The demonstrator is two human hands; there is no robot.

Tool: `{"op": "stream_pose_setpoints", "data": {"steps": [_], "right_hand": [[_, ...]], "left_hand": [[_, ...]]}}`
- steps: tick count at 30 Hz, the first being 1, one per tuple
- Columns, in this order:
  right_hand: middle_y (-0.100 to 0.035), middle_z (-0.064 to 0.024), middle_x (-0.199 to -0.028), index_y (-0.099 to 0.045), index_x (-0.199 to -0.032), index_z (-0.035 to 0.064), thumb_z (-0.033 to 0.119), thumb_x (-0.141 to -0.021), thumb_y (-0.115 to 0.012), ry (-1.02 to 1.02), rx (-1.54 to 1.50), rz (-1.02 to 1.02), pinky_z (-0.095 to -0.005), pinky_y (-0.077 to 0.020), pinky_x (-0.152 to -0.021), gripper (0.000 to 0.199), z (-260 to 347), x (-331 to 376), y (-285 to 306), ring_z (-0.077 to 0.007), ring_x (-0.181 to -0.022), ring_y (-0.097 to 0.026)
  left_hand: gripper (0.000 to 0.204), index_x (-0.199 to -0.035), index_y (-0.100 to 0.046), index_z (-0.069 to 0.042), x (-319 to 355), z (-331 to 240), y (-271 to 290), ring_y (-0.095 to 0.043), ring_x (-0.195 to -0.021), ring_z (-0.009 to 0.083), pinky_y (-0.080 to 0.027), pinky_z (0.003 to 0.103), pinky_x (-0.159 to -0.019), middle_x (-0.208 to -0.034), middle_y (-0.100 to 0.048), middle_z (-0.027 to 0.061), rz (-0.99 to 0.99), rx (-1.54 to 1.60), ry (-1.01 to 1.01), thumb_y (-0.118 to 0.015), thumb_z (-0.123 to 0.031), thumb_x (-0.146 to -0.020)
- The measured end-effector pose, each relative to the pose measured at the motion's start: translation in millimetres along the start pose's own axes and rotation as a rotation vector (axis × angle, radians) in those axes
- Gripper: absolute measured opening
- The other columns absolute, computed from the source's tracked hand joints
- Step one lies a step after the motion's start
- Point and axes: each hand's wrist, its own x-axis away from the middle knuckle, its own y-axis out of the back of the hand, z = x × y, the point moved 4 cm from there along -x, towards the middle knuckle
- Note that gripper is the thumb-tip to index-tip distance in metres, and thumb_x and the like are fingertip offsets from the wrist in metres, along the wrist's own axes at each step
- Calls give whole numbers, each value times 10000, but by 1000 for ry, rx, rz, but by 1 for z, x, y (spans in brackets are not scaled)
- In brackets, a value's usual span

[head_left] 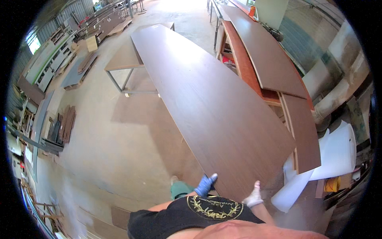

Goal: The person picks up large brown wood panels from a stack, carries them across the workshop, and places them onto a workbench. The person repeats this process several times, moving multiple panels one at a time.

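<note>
A long dark-brown wood-grain panel (215,103) stretches away from me, its far end over a metal-framed table (121,61). My left hand (205,185), in a blue glove, grips the panel's left edge close to my body, thumb on top and fingers mostly hidden at the edge. On the near right part, my right hand (253,196) in a pale glove holds the panel's near edge with its thumb raised along the top; its other fingers are largely out of sight.
To the right, more brown panels (266,51) lie on a reddish-brown bench surface (248,65). A roll of white foam sheet (338,147) spreads beside them, near a yellow bucket (332,184). Stacked boards (65,123) lie on the floor at left, and a wide duct pipe (346,87) runs along the right.
</note>
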Motion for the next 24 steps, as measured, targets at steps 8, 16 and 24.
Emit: {"op": "stream_pose_setpoints", "data": {"steps": [8, 16, 24], "right_hand": [[-385, -78, -1373, -355, -1319, 88, 609, -828, -449, -339, -67, 34, -479, -233, -1059, 721, -181, -88, -177, -298, -1245, -355], [-346, -89, -1388, -347, -1316, 133, 527, -806, -561, -650, 5, 6, -532, -259, -1034, 678, -252, -134, -313, -316, -1269, -316], [-449, -61, -1305, -414, -1262, 171, 559, -805, -526, -462, -45, -36, -515, -361, -973, 610, -312, -211, -499, -269, -1216, -401]], "left_hand": [[653, -1252, -341, 6, -123, -56, 249, -555, -911, 235, -501, 392, -677, -1115, -527, 160, -153, -239, 208, -607, -405, -819], [751, -1341, -218, 14, -190, -148, 371, -500, -1049, 267, -453, 386, -845, -1209, -473, 200, -209, -244, 265, -605, -377, -830], [798, -1288, -232, 68, -350, -239, 496, -555, -855, 236, -488, 408, -673, -1069, -541, 184, -159, -370, 190, -617, -437, -804]]}}
